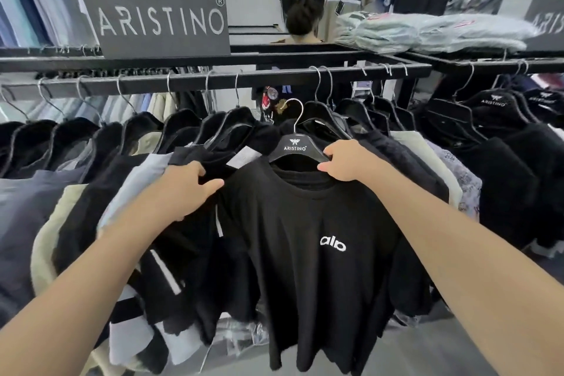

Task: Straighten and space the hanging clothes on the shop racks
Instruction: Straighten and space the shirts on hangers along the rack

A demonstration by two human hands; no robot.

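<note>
right hand clamps the hanger shoulder | left hand pinches the black tee at its other shoulder | tee out front, hook below the rail (not on it), between packed garments

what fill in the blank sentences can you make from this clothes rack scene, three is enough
1. The white logo on the black t-shirt reads ___.
2. The right hand grips a hanger printed with the word ___.
3. On top of the rack, the grey sign stands to the ___ of the folded clothes.

Missing words: alo; ARISTINO; left
</note>
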